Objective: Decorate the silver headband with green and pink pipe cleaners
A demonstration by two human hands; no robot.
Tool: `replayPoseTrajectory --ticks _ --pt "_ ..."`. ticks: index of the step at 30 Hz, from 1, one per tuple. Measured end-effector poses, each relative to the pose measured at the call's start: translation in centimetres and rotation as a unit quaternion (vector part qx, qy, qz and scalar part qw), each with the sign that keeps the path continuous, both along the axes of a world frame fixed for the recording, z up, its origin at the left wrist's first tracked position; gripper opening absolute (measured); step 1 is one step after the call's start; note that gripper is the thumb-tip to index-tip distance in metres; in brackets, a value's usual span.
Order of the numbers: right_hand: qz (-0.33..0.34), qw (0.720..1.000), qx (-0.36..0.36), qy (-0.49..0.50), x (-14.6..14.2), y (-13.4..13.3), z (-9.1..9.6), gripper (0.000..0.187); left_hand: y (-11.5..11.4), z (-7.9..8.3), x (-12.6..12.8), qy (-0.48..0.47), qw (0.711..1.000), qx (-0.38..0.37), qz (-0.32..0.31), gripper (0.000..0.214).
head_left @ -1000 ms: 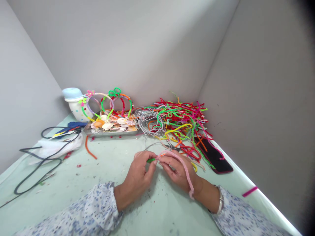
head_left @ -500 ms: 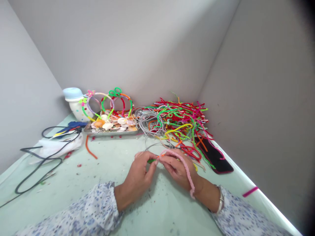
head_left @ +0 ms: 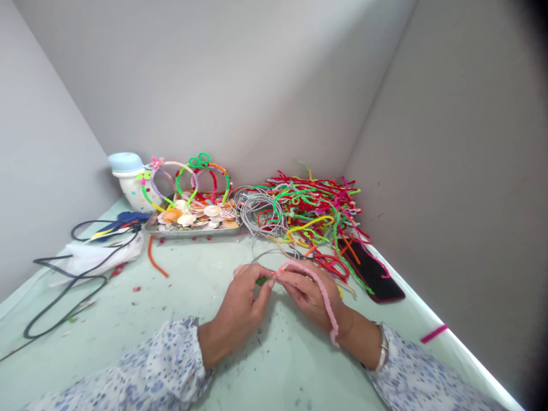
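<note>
My left hand (head_left: 242,302) and my right hand (head_left: 310,297) meet over the pale green table (head_left: 184,342), fingers pinched together. Between the fingertips sits a short green piece (head_left: 262,280), held by the left hand. A pale pink pipe cleaner (head_left: 323,297) runs from the right fingertips back over the right hand to the wrist. A thin grey wire hoop (head_left: 274,252) lies just beyond the fingers.
A heap of coloured pipe cleaners (head_left: 314,214) fills the back corner, grey wire hoops (head_left: 257,211) beside it. A metal tray of shells (head_left: 192,220) bears wrapped headbands (head_left: 188,177). A black phone (head_left: 372,271) lies right. A black cable (head_left: 68,279), a white jar (head_left: 131,180), an orange strand (head_left: 154,260) are left.
Hardly anything differs; both hands stay pinched at the same spot, with only slight finger shifts on the pink pipe cleaner.
</note>
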State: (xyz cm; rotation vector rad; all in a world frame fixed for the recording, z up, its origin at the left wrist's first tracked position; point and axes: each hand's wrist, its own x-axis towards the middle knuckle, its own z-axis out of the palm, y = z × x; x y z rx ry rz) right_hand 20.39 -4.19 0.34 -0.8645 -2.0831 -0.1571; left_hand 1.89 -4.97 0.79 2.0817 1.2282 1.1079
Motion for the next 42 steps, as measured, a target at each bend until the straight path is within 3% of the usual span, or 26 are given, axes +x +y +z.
replayPoseTrajectory --ticks 22,33,42 --pt "-0.005 0.999 -0.035 0.008 -0.4 0.03 -0.32 0.012 -0.14 -0.08 -0.03 0.01 1.0 0.013 0.004 0.01" --pt "0.008 0.993 -0.111 -0.029 -0.53 -0.02 -0.21 0.012 -0.09 0.03 -0.08 0.011 1.0 0.007 -0.005 0.012" --pt "0.049 0.988 -0.146 0.032 -0.62 0.17 -0.2 0.009 -0.22 0.02 -0.15 0.005 1.0 0.012 -0.008 0.011"
